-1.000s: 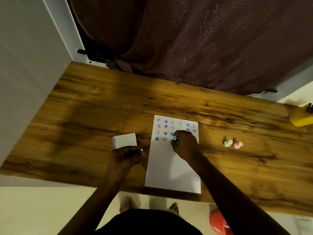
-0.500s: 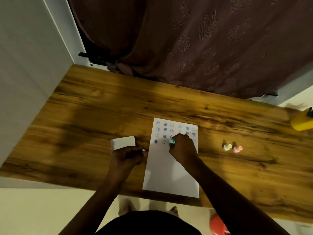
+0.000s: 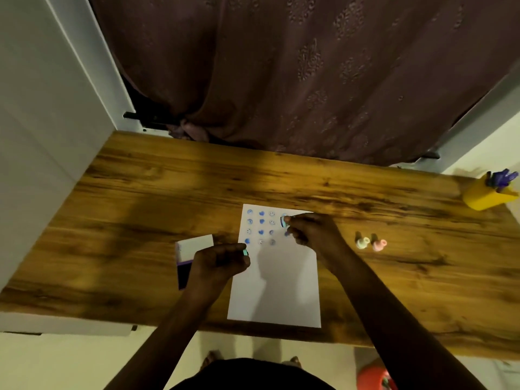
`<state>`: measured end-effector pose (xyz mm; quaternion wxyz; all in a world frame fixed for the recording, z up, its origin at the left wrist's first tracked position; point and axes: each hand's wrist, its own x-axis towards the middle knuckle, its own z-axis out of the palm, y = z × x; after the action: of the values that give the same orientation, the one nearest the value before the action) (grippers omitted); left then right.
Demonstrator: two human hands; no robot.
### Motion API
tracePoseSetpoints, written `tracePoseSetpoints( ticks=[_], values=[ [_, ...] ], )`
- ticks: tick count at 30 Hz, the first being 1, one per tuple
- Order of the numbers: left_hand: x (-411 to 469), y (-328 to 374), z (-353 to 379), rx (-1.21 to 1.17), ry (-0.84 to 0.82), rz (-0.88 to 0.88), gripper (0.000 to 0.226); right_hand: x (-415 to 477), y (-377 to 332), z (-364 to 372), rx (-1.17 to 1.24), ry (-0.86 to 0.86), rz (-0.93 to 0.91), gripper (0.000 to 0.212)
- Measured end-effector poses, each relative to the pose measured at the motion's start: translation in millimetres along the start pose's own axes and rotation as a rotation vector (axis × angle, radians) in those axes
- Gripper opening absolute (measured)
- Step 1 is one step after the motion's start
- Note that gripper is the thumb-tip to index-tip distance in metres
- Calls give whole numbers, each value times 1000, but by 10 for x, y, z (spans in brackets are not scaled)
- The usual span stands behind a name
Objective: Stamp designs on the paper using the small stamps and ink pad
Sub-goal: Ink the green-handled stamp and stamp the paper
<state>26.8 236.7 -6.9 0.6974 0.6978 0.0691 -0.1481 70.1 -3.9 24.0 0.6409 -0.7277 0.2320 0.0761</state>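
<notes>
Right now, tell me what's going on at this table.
A person is stamping blue designs on a white paper lying on the wooden table. The right hand holds a small stamp over the paper's upper rows. The left hand holds a small teal piece beside the ink pad box. Two more stamps stand to the right. The lower half of the sheet is blank.

Dim warm light; soft shadows; motion blur; wide-angle edge distortion.

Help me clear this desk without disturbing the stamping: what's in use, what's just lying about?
In use: paper, teal stamp in right hand, ink pad, small teal piece in left hand, spare stamps.

Lying about: yellow pen holder.
</notes>
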Motion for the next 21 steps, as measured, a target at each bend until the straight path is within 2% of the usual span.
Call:
tracePoseSetpoints(
  ticks=[2,5,9,16,21],
  values=[
    [4,29,150,13,-30,6,33,-172,32,-134,173,-114,36,18],
    [6,84,386,-7,-100,38,38,-410,181,-285,153,-193,-6,18],
    [-14,134,699,-27,-158,94,44,-597,362,-495,37,-176,-104,22],
    [-44,210,1123,50,-253,200,53,-707,434,-901,16,-182,-173,23],
    [-75,209,1336,44,-273,204,51,-710,487,-1108,8,-171,-180,23]
  ],
)
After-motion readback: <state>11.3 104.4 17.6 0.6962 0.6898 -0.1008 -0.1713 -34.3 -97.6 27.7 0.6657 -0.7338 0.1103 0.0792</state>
